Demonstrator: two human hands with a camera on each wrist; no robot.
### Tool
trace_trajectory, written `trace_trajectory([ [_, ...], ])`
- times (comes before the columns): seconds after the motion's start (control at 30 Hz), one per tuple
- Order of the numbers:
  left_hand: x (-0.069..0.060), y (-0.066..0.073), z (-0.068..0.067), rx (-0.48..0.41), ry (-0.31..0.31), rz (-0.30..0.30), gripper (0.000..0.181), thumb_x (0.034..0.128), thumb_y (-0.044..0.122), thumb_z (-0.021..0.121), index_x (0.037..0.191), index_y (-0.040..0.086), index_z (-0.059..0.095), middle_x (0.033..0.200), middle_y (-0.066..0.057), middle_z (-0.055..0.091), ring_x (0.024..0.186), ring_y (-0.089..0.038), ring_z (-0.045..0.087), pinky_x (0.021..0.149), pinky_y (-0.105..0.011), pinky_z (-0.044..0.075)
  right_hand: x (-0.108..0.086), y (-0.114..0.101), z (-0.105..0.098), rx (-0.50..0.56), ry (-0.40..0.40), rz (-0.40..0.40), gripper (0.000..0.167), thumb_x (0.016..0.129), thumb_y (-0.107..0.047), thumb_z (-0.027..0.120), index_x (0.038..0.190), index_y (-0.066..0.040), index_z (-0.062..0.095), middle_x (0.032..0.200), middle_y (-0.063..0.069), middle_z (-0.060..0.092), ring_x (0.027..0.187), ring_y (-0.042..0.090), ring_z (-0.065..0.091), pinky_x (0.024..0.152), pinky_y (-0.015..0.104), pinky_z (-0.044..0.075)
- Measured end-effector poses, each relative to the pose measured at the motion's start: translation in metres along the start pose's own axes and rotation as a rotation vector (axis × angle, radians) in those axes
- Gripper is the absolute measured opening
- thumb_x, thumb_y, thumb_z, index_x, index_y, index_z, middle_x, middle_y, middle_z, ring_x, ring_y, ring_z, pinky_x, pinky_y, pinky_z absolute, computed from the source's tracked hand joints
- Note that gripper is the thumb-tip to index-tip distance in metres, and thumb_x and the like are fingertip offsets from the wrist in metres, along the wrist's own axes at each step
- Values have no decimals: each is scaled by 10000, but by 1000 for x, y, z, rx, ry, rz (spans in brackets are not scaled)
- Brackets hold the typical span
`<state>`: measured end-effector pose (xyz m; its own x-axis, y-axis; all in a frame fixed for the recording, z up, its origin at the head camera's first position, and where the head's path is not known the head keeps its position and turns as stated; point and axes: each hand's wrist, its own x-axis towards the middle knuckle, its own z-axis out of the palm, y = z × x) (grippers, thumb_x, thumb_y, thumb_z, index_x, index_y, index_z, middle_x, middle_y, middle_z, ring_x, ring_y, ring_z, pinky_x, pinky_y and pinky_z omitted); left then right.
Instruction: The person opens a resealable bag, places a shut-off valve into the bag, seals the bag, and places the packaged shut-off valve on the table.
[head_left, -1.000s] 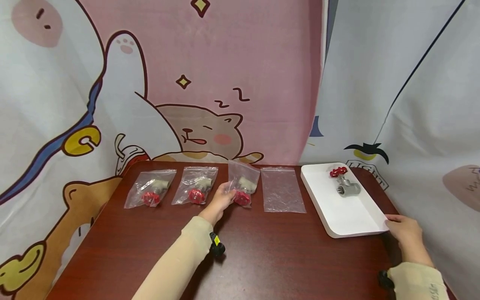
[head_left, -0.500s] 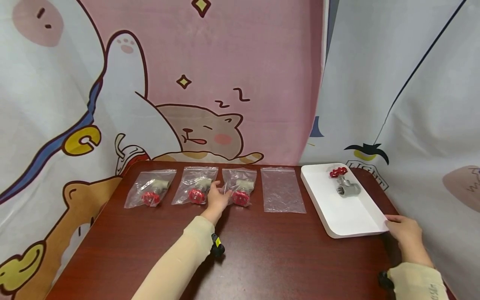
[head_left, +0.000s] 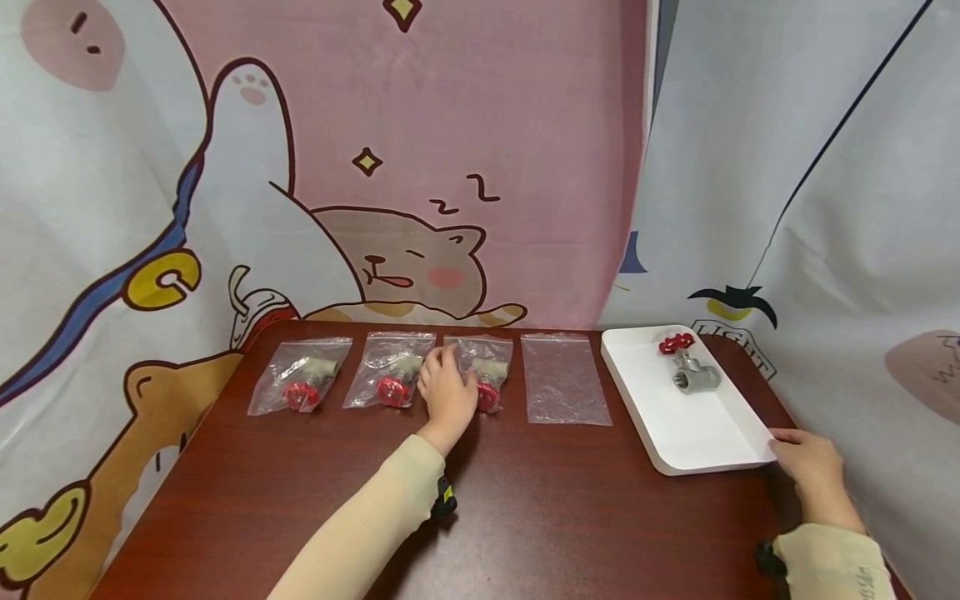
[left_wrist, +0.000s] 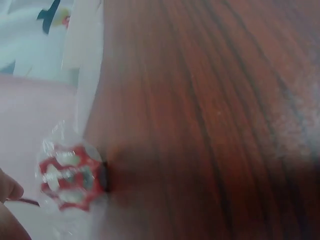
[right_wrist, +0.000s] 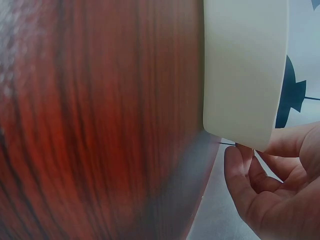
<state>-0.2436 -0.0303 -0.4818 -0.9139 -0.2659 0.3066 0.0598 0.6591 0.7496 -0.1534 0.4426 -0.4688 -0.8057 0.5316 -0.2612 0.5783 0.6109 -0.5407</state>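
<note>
1. Head view: the left hand (head_left: 448,393), in a cream sleeve, reaches over the left part of a clear plastic zip bag (head_left: 497,350), third in the row, its fingers extended and loosely spread; whether they touch the film cannot be told. Inside lies a metal valve with a red handwheel (head_left: 487,397). Two similar filled bags, the first bag (head_left: 268,393) and the second bag (head_left: 364,385), lie to the left; a flat clear bag (head_left: 567,379) lies to the right.
2. The right hand (head_left: 810,467) grips the near right corner of a white rectangular tray (head_left: 720,437), which holds a silver valve (head_left: 696,381) with a red wheel.
3. Left wrist view: a bagged red handwheel sits over the reddish-brown table (left_wrist: 210,100); fingertips show apart from it.
4. Right wrist view: thumb and bent fingers pinch the tray's corner.
</note>
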Motion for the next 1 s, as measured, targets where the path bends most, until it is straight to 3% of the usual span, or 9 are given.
trace_trajectory([
  [0.17, -7, 18, 5, 101, -46, 178, 497, 831, 176, 696, 1296, 148, 520, 1337, -107, 429, 1290, -331, 323, 1051, -532, 226, 0, -1, -1, -11, 8, -19, 471, 935, -200, 455, 1281, 120, 445, 1236, 431, 383, 941, 492, 505, 569, 443, 517],
  [0.33, -21, 38, 12, 205, -120, 355, 474, 852, 225, 677, 1299, 188, 525, 1290, -50, 478, 1249, -277, 374, 1034, -458, 320, -1, -2, -1, -22, 20, -36, 460, 928, -187, 459, 1266, 125, 455, 1223, 431, 394, 918, 482, 509, 565, 429, 504],
  [0.43, -31, 48, 17, 268, -160, 475, 478, 838, 211, 685, 1290, 186, 533, 1257, -40, 507, 1209, -251, 434, 994, -412, 394, -1, -4, -1, -37, 36, -52, 447, 918, -164, 462, 1247, 138, 466, 1226, 431, 400, 938, 492, 504, 625, 462, 495],
  [0.53, -42, 56, 22, 297, -246, 534, 477, 845, 203, 678, 1298, 168, 531, 1241, -36, 529, 1164, -222, 496, 928, -364, 467, -1, -5, 0, -41, 43, -55, 443, 912, -148, 465, 1242, 148, 464, 1233, 434, 394, 963, 502, 490, 678, 497, 483],
  [0.63, -50, 59, 30, 315, -338, 510, 450, 874, 209, 656, 1301, 139, 532, 1232, -48, 546, 1119, -212, 544, 873, -337, 507, -1, -6, 0, -43, 45, -52, 440, 913, -147, 467, 1242, 146, 465, 1229, 434, 394, 947, 494, 491, 651, 478, 484],
  [0.7, -54, 60, 33, 332, -367, 463, 414, 891, 216, 643, 1278, 104, 545, 1216, -75, 552, 1071, -226, 569, 837, -339, 525, -2, -6, 0, -48, 46, -53, 439, 913, -150, 465, 1239, 143, 469, 1221, 433, 400, 919, 482, 501, 613, 450, 486],
  [0.87, -61, 64, 41, 385, -338, 355, 332, 917, 257, 618, 1156, 28, 584, 1052, -121, 557, 875, -256, 601, 672, -342, 541, -1, -3, 0, -59, 41, -51, 438, 917, -154, 464, 1243, 139, 468, 1235, 432, 394, 943, 487, 493, 626, 451, 488],
  [1.0, -63, 65, 47, 501, -327, 308, 254, 918, 259, 612, 1017, 26, 612, 902, -93, 538, 737, -228, 608, 564, -308, 522, 0, -1, 0, -61, 46, -46, 437, 918, -156, 465, 1245, 134, 468, 1237, 428, 395, 956, 489, 487, 634, 458, 489],
])
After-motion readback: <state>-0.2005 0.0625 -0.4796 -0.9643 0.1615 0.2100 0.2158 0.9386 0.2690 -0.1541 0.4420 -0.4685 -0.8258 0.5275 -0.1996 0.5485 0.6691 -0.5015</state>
